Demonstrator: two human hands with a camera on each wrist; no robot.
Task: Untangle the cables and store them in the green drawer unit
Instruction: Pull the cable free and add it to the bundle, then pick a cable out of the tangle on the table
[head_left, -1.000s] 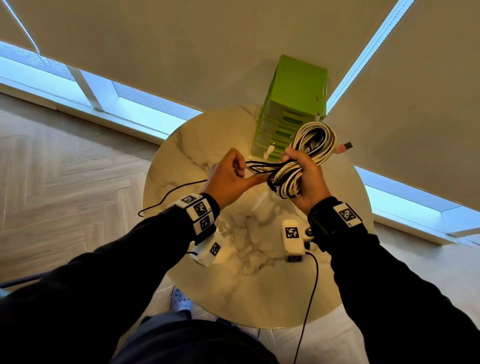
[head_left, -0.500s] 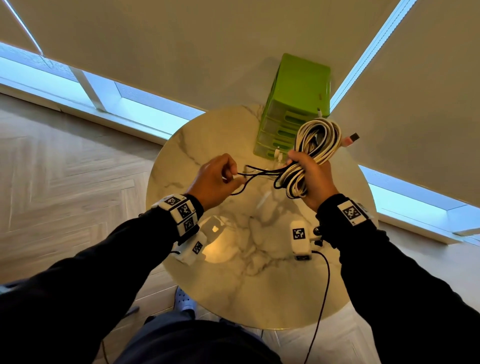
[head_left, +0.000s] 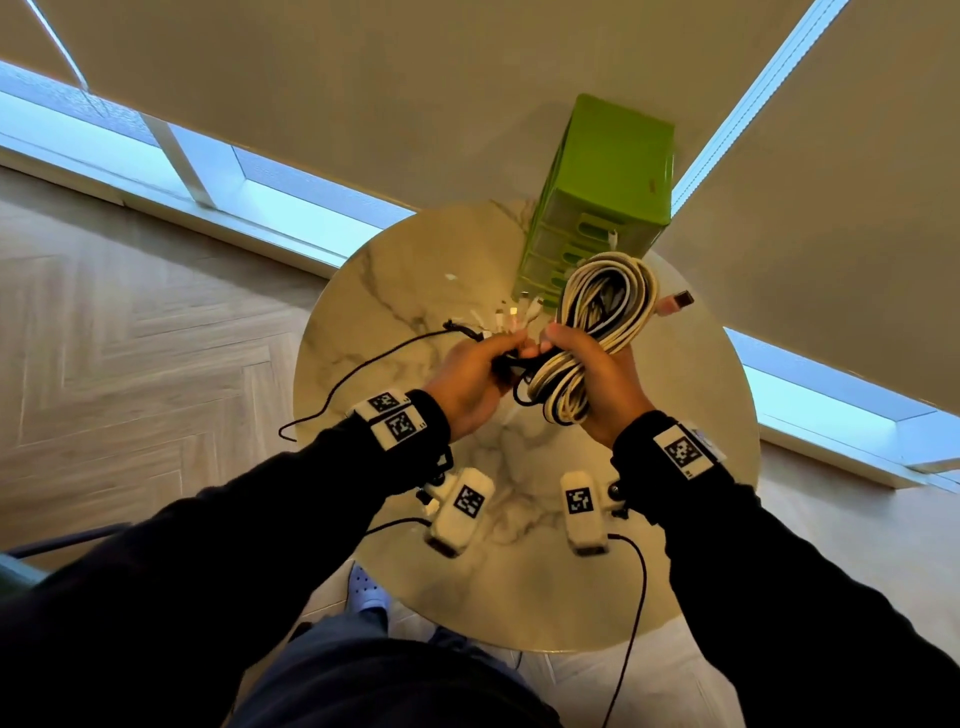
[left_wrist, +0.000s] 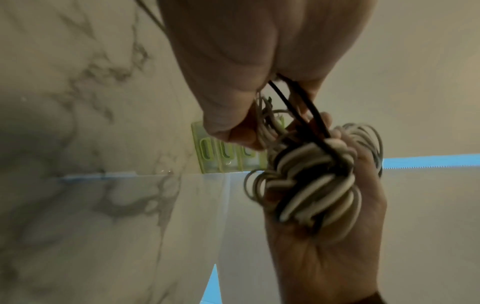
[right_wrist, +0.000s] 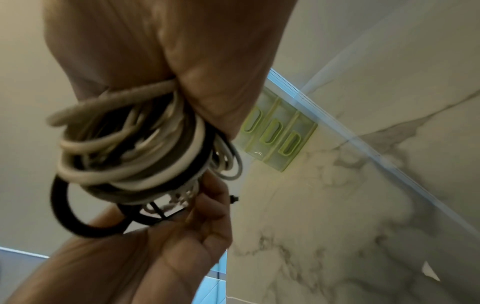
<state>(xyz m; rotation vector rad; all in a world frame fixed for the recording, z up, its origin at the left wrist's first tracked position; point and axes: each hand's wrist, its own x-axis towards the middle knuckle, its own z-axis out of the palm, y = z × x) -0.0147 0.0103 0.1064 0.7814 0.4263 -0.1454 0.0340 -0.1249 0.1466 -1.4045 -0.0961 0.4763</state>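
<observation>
We are holding the bundle of cables (head_left: 602, 332) up over the round marble table (head_left: 395, 291), just in front of the green drawer unit (head_left: 608, 187), probably so that loose ends can hang free while we are working. Our right hand (head_left: 597, 384) is wrapping its fingers round the lower part of the coil, keeping the white and dark loops together so that they are not falling apart. Our left hand (head_left: 467, 379) is curling right beside it and pinching the thin black cable (head_left: 363, 369), which is trailing away to the left over the table edge. Several small plugs (head_left: 511, 314) are sticking out between the two hands, and a pink plug (head_left: 675, 302) is poking out on the right of the coil.

The drawers are all looking shut, and nothing seems to be stored yet. We are judging that the black cable is the one being teased out first, since it is already running free of the coil.
</observation>
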